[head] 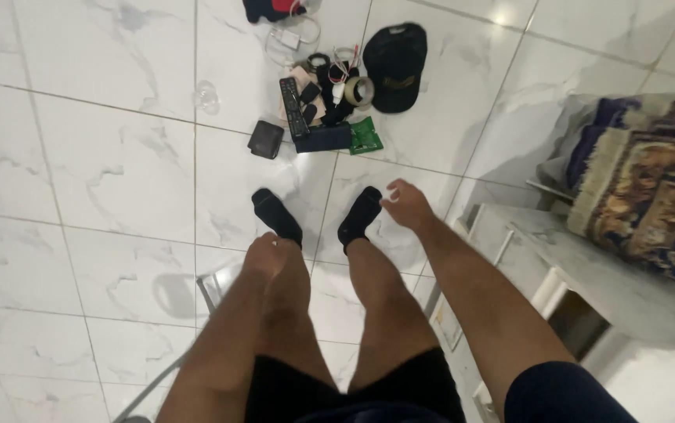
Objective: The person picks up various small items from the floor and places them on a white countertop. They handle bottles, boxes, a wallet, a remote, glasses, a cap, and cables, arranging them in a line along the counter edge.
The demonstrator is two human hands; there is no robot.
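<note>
Both hands empty, holding nothing. Left hand (pixel 265 255) centre frame, curled loosely, resting near the left knee, fingers closed on themselves. Right hand (pixel 406 205) just right of centre, fingers loosely spread, hanging in air above the floor beside the right foot. Hands apart, a leg between them.

Standing over white marble floor tiles (pixel 102 157), black socks (pixel 278 217) on both feet, black shorts at bottom of frame.

Nearest things: a pile on the floor at upper centre, well beyond the toes, out of arm's reach from this stance. Contains black remote control (pixel 293 107), black wallet (pixel 265 139) at its left edge, dark flat pouch (pixel 323 139), green circuit board (pixel 365 136), roll of tape (pixel 359 91), black cap (pixel 394 66), tangled white cables (pixel 294 39) at top. Clear glass object (pixel 206 97) left of the pile, kind unclear.

Judged step: approach only, no reach begun. Any pick from the pile would call for bending or crouching, right hand slightly closer.

Right side of frame: white low furniture (pixel 580 270), patterned rug (pixel 651 188) draped over it.
</note>
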